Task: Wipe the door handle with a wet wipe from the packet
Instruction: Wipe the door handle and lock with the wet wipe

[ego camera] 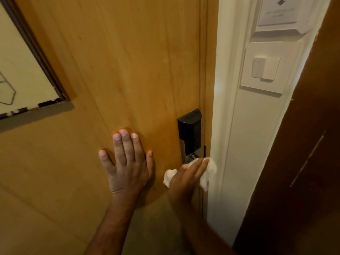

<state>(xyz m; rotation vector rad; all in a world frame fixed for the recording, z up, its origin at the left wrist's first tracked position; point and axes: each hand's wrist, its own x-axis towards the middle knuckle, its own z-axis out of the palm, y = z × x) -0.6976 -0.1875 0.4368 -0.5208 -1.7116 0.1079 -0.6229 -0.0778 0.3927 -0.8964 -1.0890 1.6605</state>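
A black electronic lock body [190,133] sits on the right edge of the wooden door [119,61]. Directly under it, the door handle is hidden beneath my right hand [185,179], which presses a crumpled white wet wipe [208,173] around it. The wipe shows on both sides of my fingers. My left hand [127,162] lies flat on the door with fingers spread, a little left of the lock. The wipe packet is not in view.
A framed notice [24,70] hangs on the door at upper left. On the white wall to the right are a light switch plate [265,68] and a key card holder [279,17]. A dark wooden panel [303,162] fills the right side.
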